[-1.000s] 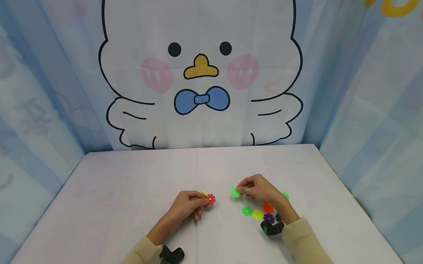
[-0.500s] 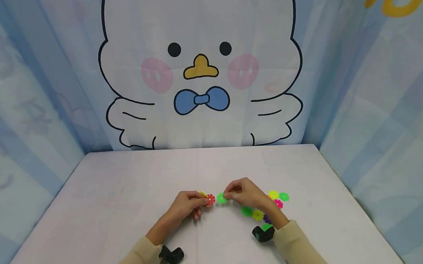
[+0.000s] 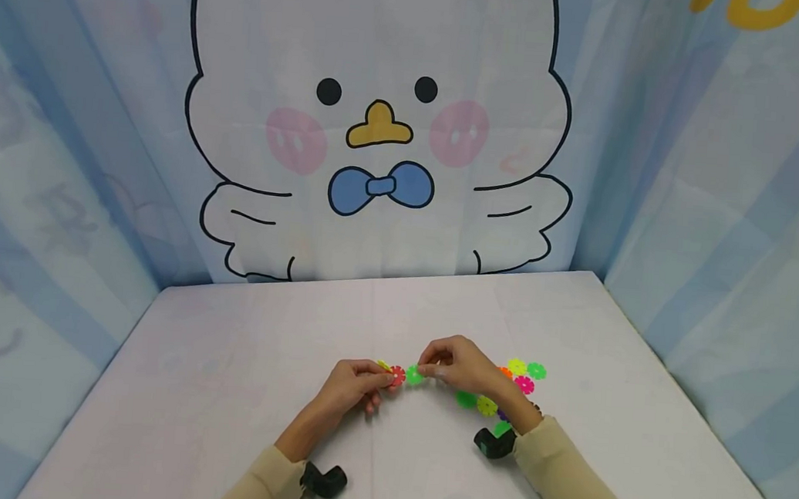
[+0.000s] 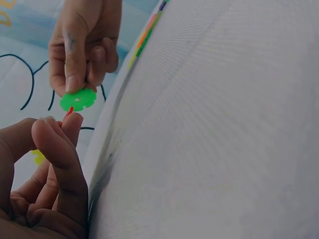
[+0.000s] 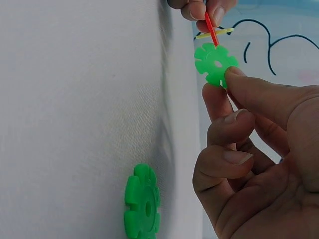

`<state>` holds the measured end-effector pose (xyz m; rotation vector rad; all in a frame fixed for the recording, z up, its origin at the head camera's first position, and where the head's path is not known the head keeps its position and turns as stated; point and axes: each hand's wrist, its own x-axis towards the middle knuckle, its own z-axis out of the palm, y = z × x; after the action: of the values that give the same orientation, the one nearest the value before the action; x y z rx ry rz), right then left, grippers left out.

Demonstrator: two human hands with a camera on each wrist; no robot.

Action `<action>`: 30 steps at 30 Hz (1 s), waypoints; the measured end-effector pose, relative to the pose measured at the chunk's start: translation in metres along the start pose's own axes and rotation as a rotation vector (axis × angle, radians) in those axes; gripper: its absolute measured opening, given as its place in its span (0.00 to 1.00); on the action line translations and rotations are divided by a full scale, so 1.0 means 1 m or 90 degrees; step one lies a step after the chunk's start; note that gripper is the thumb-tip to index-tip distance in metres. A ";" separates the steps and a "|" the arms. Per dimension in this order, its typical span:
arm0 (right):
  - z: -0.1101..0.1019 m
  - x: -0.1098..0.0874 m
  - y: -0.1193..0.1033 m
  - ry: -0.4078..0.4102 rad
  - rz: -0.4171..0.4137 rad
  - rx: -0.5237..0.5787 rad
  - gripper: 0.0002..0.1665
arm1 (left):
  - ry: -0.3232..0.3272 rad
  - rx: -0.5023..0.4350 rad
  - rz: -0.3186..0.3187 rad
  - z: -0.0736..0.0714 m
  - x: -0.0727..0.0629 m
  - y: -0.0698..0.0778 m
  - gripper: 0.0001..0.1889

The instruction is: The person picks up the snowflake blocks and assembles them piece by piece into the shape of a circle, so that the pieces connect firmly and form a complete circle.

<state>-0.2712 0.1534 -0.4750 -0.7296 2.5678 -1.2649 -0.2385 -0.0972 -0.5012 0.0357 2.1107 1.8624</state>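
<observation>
My left hand (image 3: 355,385) pinches a red notched plastic disc (image 3: 398,375) between thumb and fingers. A yellow disc (image 5: 219,33) sits crosswise to the red one. From the right, my right hand (image 3: 464,366) holds a green notched disc (image 5: 215,64) by its edge, between thumb and fingertip. In the right wrist view the red disc's edge meets the green disc's rim at a notch, the two at an angle. How deep they are slotted cannot be told. Both hands are raised a little over the white table, and the left fingers hide part of the red disc.
Several loose discs lie on the table (image 3: 222,392) around and under my right forearm, among them green (image 3: 466,399), yellow (image 3: 487,406), pink (image 3: 524,384) and orange (image 3: 505,371). A printed cloth backdrop (image 3: 372,240) stands behind the table, with curtains at both sides.
My right hand has moved left with the green disc, from apart to against the red disc. My left hand has stayed in place, holding the red disc.
</observation>
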 end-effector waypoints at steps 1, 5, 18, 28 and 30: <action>0.000 0.000 -0.001 0.002 -0.003 -0.005 0.05 | 0.000 0.000 0.001 0.000 0.000 0.000 0.12; 0.001 0.000 -0.004 0.014 -0.010 -0.028 0.04 | 0.002 -0.011 0.006 0.000 0.000 0.000 0.11; 0.005 -0.002 -0.011 0.047 -0.040 -0.078 0.03 | 0.019 -0.022 0.019 0.001 -0.001 -0.001 0.11; 0.007 -0.003 -0.011 0.037 -0.061 -0.101 0.03 | 0.026 -0.029 0.022 0.002 -0.001 -0.001 0.10; 0.007 -0.002 -0.011 0.039 -0.063 -0.111 0.02 | 0.027 -0.027 0.022 0.001 -0.001 -0.001 0.09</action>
<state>-0.2626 0.1440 -0.4713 -0.8748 2.7489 -1.1173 -0.2373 -0.0961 -0.5018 0.0237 2.1111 1.9432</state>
